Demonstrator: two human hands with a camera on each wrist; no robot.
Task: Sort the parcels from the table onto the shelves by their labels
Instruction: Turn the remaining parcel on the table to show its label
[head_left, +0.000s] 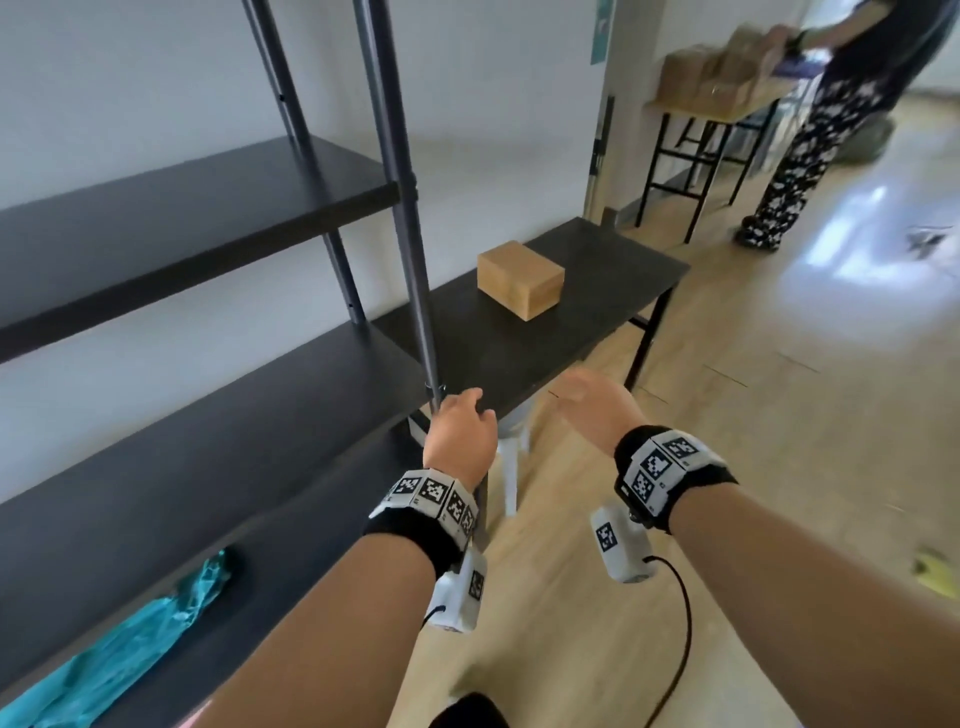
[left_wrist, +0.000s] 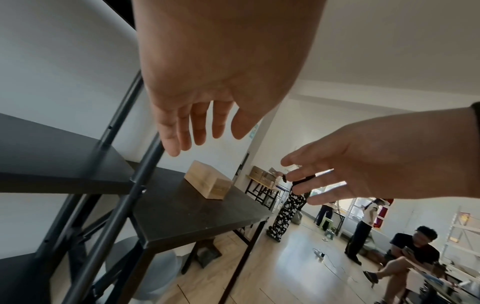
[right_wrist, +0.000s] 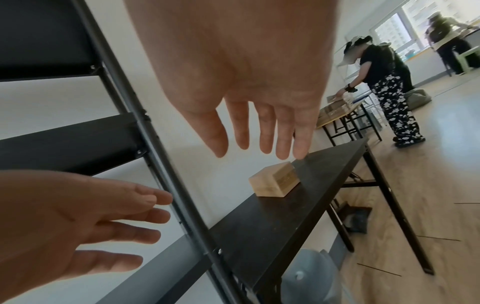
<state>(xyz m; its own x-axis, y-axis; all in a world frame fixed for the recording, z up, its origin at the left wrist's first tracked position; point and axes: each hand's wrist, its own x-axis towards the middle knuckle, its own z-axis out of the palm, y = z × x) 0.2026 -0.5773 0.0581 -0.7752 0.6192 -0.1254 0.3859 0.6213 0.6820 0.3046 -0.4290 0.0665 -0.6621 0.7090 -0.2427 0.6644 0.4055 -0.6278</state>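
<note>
The black shelving unit (head_left: 197, 208) takes up the whole left side, its boards bare apart from a crumpled teal bag (head_left: 119, 639) lying on a lower shelf. Butted up against its end stands the black counter (head_left: 597, 312), and one cardboard parcel (head_left: 520, 279) sits on it, near the wall side, well apart from both hands. Further down the room someone in patterned trousers (head_left: 810, 140) bends over another table (head_left: 727, 111) stacked with brown boxes. The left hand (head_left: 460, 434) hangs beside the shelf's front post, fingers (left_wrist: 200, 125) straight and slightly spread, holding nothing. The right hand (head_left: 592, 408) is raised over the counter's near edge, fingers (right_wrist: 262, 127) straight and apart, also holding nothing
</note>
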